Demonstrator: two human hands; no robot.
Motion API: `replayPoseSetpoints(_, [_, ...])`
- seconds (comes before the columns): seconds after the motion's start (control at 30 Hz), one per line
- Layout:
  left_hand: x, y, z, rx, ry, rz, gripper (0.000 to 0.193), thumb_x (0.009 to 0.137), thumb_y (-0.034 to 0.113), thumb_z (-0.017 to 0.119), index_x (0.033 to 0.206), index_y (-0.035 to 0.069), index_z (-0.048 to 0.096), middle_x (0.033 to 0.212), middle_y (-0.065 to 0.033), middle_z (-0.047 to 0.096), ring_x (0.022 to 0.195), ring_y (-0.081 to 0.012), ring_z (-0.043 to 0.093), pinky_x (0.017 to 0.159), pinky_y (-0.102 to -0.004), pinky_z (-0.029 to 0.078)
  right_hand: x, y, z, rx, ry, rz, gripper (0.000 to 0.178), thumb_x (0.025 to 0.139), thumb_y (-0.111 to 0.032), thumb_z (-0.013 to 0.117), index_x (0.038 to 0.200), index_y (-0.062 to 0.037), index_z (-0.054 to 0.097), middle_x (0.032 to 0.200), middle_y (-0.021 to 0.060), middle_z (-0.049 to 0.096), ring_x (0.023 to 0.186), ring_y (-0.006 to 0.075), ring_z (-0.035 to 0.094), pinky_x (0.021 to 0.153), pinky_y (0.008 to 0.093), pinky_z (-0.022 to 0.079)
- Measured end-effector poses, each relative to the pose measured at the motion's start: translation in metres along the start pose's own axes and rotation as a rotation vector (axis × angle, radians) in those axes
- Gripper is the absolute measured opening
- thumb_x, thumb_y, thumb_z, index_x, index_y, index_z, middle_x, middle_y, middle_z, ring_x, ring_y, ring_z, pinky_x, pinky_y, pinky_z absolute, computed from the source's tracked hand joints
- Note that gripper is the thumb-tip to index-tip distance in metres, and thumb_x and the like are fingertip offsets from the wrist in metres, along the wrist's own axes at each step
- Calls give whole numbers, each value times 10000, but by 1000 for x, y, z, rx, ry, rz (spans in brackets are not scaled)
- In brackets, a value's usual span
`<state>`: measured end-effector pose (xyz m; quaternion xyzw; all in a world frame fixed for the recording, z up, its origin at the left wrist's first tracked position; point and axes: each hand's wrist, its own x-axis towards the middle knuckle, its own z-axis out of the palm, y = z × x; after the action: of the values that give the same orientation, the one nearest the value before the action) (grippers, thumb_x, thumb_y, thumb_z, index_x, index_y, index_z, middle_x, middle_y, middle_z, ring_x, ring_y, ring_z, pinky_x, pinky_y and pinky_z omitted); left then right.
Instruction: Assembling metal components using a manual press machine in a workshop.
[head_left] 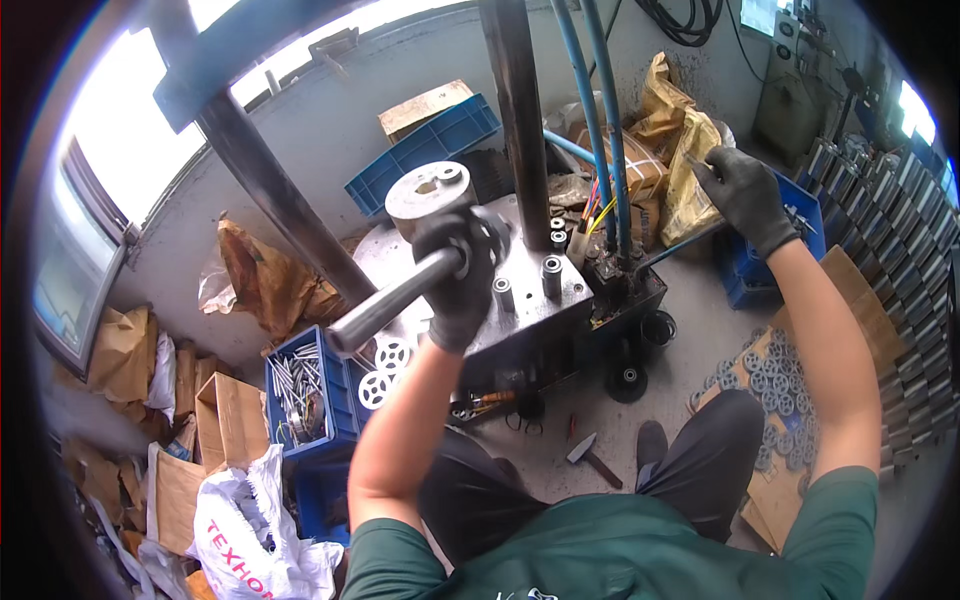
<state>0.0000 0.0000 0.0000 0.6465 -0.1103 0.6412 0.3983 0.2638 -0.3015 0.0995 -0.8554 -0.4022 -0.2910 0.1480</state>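
Two gloved hands at work on a small press, seen from above. Left hand [458, 285] wraps shut around the end of a steel lever bar [390, 298], which juts out from the round press head [430, 195] toward the near-left; gripping the far end of the bar probably gives the most leverage for turning or pulling. Right hand [745, 195] reaches well away to the right, fingers pinched on a thin metal piece [697, 163] above the blue bin [795, 235] at the machine's far-right side; looks like parts are kept there within arm's reach, though what exactly is pinched is too small to tell. Hands are well apart, one on each side of the dark upright column [520, 110].

Press plate [540, 300] carries several short steel bushings [552, 277] standing upright near its right edge, just beside the coloured wires and blue hoses [600, 100] that run up along the column. Spoked white wheels [385, 370] lie at the plate's near-left corner, next to a blue crate of metal pins [300, 390] on the floor, handy for the left side. More spoked wheels [775, 375] sit on cardboard on the floor at the person's right knee. A hammer [593, 458] lies on the floor between the legs. Stacked metal bars [900, 250] line the far right. Brown paper sacks and cardboard boxes fill the left floor.
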Motion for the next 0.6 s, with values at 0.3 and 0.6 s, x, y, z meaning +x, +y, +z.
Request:
replayPoseSetpoints(0.3, [-164,44,-9,-677,304,-1265,210,910,-1,634,1111,46,597,1084,-163,702,907,-258,724,771,-354,639,-122,-52,-30,220,93,-346,121,884,-65,723,974,-46,643,845,149,664,754,349,672,666,425,544])
replayPoseSetpoints(0.6, [-178,12,-13,-790,437,-1727,223,943,223,567,1055,32,593,939,-161,641,858,-352,725,698,-427,661,-233,-153,54,735,-187,-232,215,814,-70,769,1013,-34,697,885,153,705,768,335,706,684,428,569])
